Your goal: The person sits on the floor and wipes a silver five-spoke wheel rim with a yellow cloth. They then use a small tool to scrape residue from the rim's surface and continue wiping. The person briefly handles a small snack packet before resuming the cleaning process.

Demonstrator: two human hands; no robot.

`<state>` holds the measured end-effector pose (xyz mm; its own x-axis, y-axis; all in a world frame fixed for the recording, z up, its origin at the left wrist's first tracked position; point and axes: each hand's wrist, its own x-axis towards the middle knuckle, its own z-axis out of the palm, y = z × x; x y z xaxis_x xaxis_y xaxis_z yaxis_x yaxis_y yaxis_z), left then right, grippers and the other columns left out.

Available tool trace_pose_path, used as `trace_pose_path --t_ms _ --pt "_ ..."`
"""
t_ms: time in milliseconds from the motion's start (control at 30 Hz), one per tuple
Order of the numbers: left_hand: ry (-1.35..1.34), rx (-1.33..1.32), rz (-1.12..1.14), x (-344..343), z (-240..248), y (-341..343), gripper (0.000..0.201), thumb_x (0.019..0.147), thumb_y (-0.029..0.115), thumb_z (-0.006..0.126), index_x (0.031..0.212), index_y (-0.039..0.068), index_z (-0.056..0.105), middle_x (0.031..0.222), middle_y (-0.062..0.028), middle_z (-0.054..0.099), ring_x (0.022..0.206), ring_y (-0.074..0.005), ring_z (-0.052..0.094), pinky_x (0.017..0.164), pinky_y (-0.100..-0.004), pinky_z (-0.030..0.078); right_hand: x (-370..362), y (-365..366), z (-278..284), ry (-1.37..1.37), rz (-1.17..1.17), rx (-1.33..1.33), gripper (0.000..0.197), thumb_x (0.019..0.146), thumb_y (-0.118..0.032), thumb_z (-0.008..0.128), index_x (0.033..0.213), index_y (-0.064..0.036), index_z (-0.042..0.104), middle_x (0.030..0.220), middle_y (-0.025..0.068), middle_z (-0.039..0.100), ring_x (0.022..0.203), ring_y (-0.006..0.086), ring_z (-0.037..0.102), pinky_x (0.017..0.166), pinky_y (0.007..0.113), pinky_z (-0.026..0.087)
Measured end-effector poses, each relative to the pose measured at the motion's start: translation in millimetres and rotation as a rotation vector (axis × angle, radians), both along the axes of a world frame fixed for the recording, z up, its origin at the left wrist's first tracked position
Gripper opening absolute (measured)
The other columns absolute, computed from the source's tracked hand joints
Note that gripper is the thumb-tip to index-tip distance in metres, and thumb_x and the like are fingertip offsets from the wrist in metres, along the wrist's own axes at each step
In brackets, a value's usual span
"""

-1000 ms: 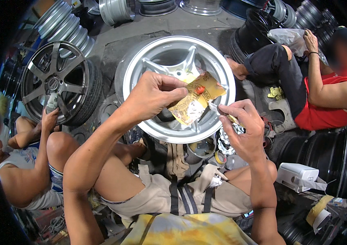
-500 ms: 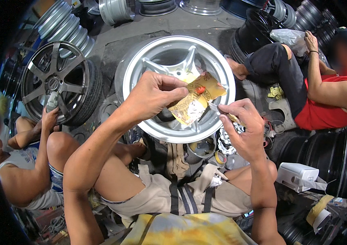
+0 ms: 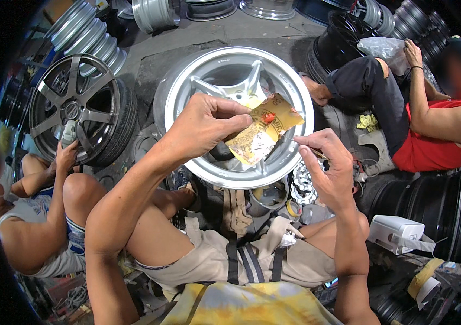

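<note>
Pinched at its left edge by my left hand is a torn piece of yellow sandpaper, its printed backing facing up. A red-orange dab of paste sits on it, with a white smear of putty lower down. My right hand is closed round a small thin scraper, seen nearly edge-on, its tip close to the paper's right edge. Most of the scraper is hidden by my fingers. Beneath both hands lies a silver five-spoke wheel rim, face up in front of my knees.
At left, a person holds a grey tool against a dark wheel with a tyre. Another person in a red top sits at right with a plastic bag. Tape rolls, a white box and stacked rims surround me.
The scraper has turned from showing its flat blade to nearly edge-on, and my right fingers have shifted slightly. The sandpaper has moved a little right, still in my left hand.
</note>
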<state>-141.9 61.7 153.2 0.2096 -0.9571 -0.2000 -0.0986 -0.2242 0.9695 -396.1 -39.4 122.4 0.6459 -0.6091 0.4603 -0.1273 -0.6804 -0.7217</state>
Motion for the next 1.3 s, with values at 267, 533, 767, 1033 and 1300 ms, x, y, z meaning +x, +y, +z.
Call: trace_pose_path --t_ms 267,533,767,1033,1300 --pt "0.008 -0.010 -0.005 0.5 1.1 1.7 0.026 0.094 0.012 0.073 0.112 -0.006 0.073 0.094 -0.0086 0.074 0.083 -0.0079 0.068 0.075 -0.0220 0.056 0.0 1.3 -2.4 -0.026 -0.021 0.066 0.011 0.092 0.000 0.068 0.102 0.0035 0.072 0.088 0.0118 0.068 0.077 0.0173 0.066 0.070 0.029 0.052" --pt "0.030 -0.027 -0.008 0.3 1.5 2.6 0.025 0.095 0.012 0.072 0.111 -0.006 0.074 0.094 -0.0083 0.074 0.082 -0.0077 0.067 0.075 -0.0220 0.056 1.7 2.9 -6.9 -0.053 -0.055 0.136 0.010 0.094 -0.003 0.068 0.101 0.0046 0.071 0.088 0.0111 0.068 0.073 0.0148 0.064 0.067 0.027 0.051" --pt "0.024 -0.046 -0.026 0.6 1.8 3.6 0.025 0.095 0.012 0.072 0.112 -0.006 0.073 0.095 -0.0078 0.074 0.083 -0.0078 0.068 0.076 -0.0225 0.056 2.1 3.4 -8.5 -0.057 -0.065 0.233 0.012 0.096 -0.005 0.067 0.100 0.0047 0.070 0.086 0.0087 0.067 0.068 0.0112 0.061 0.062 0.025 0.048" --pt "0.045 -0.072 -0.025 0.5 1.1 2.7 0.026 0.095 0.013 0.073 0.113 -0.006 0.073 0.096 -0.0081 0.074 0.084 -0.0080 0.068 0.077 -0.0224 0.056 -3.8 1.4 -8.2 -0.067 -0.001 0.366 0.014 0.097 -0.008 0.066 0.104 0.0029 0.070 0.088 0.0087 0.068 0.074 0.0117 0.062 0.065 0.025 0.048" --pt "0.165 0.050 0.012 2.9 3.3 2.0 0.026 0.094 0.013 0.073 0.113 -0.005 0.072 0.098 -0.0102 0.074 0.085 -0.0100 0.070 0.077 -0.0221 0.057 0.8 2.0 -4.9 -0.104 0.007 -0.114 0.031 0.083 0.005 0.074 0.112 -0.0064 0.074 0.098 0.0089 0.063 0.084 0.0199 0.065 0.070 0.030 0.053"
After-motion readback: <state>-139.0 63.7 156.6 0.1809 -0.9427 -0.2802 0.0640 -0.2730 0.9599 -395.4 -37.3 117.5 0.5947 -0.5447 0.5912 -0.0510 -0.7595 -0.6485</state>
